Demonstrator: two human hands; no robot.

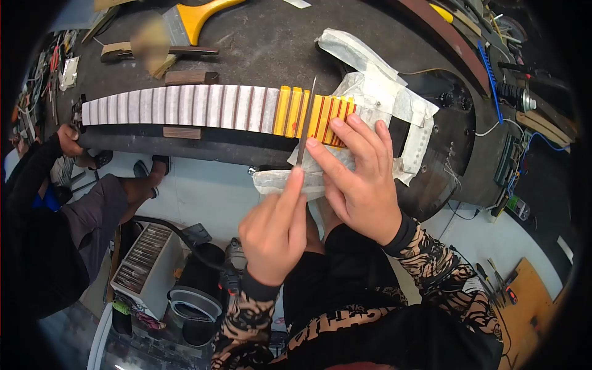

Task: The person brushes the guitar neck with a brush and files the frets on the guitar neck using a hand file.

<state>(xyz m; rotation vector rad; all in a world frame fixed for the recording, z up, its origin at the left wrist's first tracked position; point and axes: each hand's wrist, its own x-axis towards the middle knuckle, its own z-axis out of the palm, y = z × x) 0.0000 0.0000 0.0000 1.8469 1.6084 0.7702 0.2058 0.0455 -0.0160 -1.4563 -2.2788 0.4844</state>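
A guitar neck [185, 106] lies across the bench, its fretboard covered by pale strips with darker frets between them, and by yellow strips [290, 111] near the body. White masking covering [376, 92] surrounds that end on the dark guitar body [453, 132]. My left hand [274, 237] is closed round a thin file [304, 129], index finger stretched along it; the file lies across the yellow section. Just right of the file, my right hand [364, 172] rests with fingers spread on the yellow strips. The file's grip end is hidden in my left hand.
Above the neck lie a yellow-handled brush [196, 21] and wooden blocks [188, 78]. At the left, another person's hand [69, 140] is by the neck's far end. Below are a white box [148, 262] and a black bin [197, 287]. Cables and tools line the right.
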